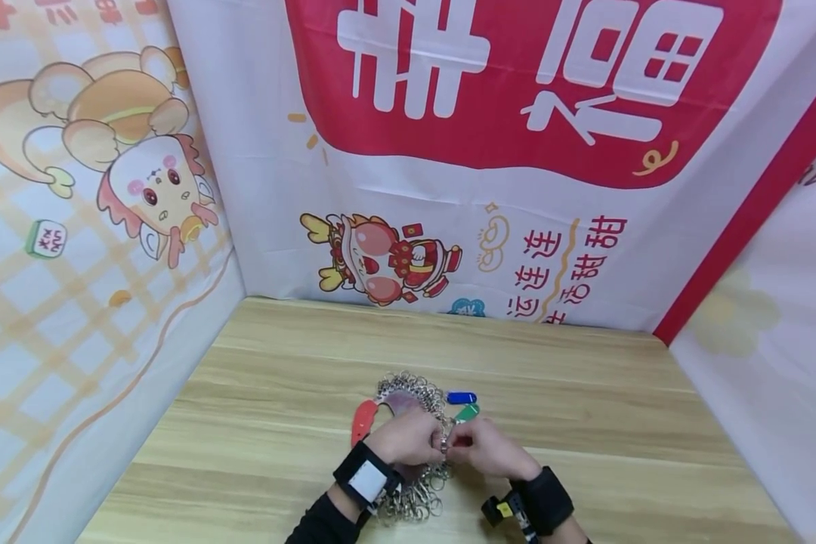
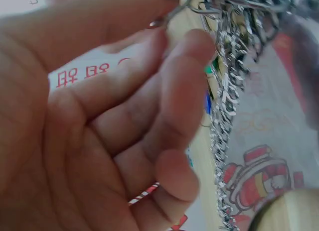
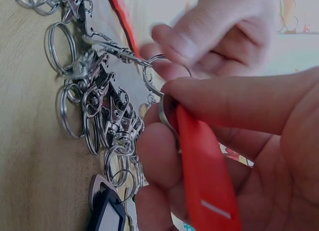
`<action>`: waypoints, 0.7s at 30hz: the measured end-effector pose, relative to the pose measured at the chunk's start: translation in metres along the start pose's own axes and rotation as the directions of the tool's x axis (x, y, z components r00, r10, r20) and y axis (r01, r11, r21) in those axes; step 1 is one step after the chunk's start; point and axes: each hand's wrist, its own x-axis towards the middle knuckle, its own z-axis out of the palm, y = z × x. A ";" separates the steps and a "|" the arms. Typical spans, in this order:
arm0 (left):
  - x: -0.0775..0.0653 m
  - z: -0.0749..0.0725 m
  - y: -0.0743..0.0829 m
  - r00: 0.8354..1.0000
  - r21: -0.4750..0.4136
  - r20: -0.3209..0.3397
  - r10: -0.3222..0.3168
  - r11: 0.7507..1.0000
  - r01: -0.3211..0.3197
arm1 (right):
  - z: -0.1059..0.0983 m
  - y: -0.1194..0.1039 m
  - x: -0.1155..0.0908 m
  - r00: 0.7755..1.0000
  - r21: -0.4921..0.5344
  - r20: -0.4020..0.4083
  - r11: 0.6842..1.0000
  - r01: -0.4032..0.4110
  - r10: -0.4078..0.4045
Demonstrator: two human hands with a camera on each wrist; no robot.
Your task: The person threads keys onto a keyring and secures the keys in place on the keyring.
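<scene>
A ring of metal clasps and split rings (image 1: 411, 505) lies around a glossy round panel (image 1: 400, 400) on the table. My left hand (image 1: 411, 438) reaches over the panel and pinches a split ring (image 3: 151, 76) between thumb and forefinger; its other fingers (image 2: 182, 101) are loosely curled. Close beside it, my right hand (image 1: 486, 447) grips a red key tag (image 3: 202, 166) by its ring end. In the right wrist view, the tag's metal ring (image 3: 167, 116) meets the split ring at my fingertips. Part of this contact is hidden by the fingers.
A blue tag (image 1: 461, 397) and a green tag (image 1: 467, 412) lie just past my right hand. Left of the panel is a red strap-like piece (image 1: 363, 421). A black-framed tag (image 3: 107, 211) hangs among the rings. Printed cloth walls (image 1: 442, 181) enclose the wooden table (image 1: 245, 423).
</scene>
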 end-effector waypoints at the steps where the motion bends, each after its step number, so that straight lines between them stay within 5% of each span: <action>1: 0.000 0.000 0.000 1.000 0.004 0.015 -0.001 1.000 0.001 | -0.001 0.000 0.000 1.000 0.004 -0.001 1.000 -0.003 0.003; 6: 0.001 -0.001 0.000 0.998 -0.003 0.053 0.035 0.999 -0.035 | -0.002 0.002 0.000 1.000 0.011 -0.008 1.000 -0.014 0.014; 21: -0.002 -0.001 0.003 0.999 -0.002 0.053 -0.012 1.000 0.013 | -0.015 -0.006 -0.005 0.994 -0.055 -0.022 0.993 -0.106 0.105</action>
